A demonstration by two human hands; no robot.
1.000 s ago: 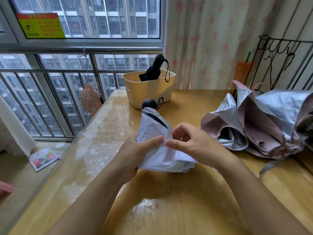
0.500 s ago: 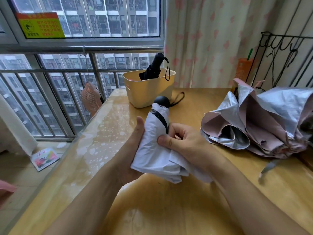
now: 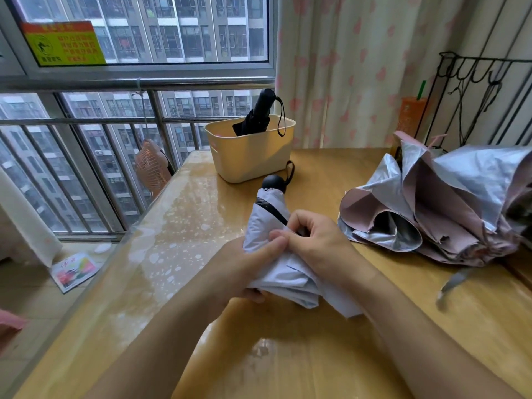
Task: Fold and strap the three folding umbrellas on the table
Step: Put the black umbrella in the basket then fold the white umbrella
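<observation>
A pale lilac folding umbrella (image 3: pixel 266 218) with a black handle and a black strap lies bundled over the middle of the wooden table (image 3: pixel 475 312). My left hand (image 3: pixel 244 266) grips its folded cloth from the left, thumb across the top. My right hand (image 3: pixel 319 240) holds it from the right, fingers curled at the black strap. A pink and silver umbrella (image 3: pixel 437 208) lies loose and unfolded at the right. A black umbrella (image 3: pixel 257 115), rolled up, stands handle up in a cream bin (image 3: pixel 253 156) at the back.
A window with a metal railing (image 3: pixel 138 83) runs along the table's left edge. A curtain (image 3: pixel 359 67) hangs behind. A black wire rack (image 3: pixel 483 90) stands at the back right. A small pink fan (image 3: pixel 151 168) sits beyond the left edge.
The lilac umbrella has turned a little in my hands. My left thumb, upright half a second ago, now lies across the cloth. My right fingers have shifted to the black strap.
</observation>
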